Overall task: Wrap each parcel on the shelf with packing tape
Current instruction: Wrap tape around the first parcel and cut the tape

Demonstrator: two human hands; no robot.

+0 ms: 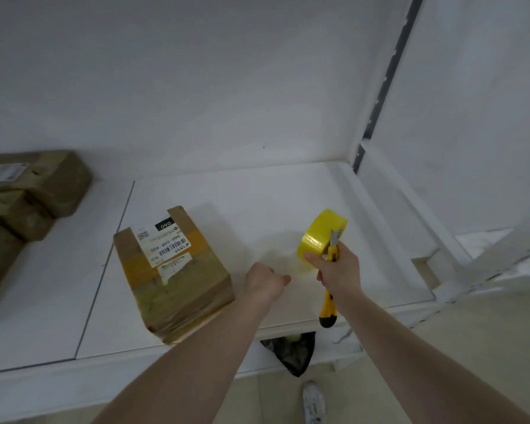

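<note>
At the left edge a stack of brown parcels (28,191) is cut off by the frame, and the pale label on the top one is too blurred to read. A dark bag (292,351) under the shelf (257,194) shows only in part, and what it holds cannot be made out. The cardboard parcel (173,273) lies near the front edge of the shelf, already banded with tape; its white label (162,244) reads upside down "060" on a black patch and "060-06R-A05" by a barcode, while the smaller print is illegible. The left hand (265,283) is curled into a loose fist just beside the parcel's right end; whether it pinches the thin clear strip of tape running toward the roll cannot be told. The right hand (338,270) grips both the yellow roll of packing tape (317,237) and a yellow-and-black utility knife (329,289), blade up against the roll, held above the shelf to the parcel's right. A white shoe (314,402) stands on the floor below.
</note>
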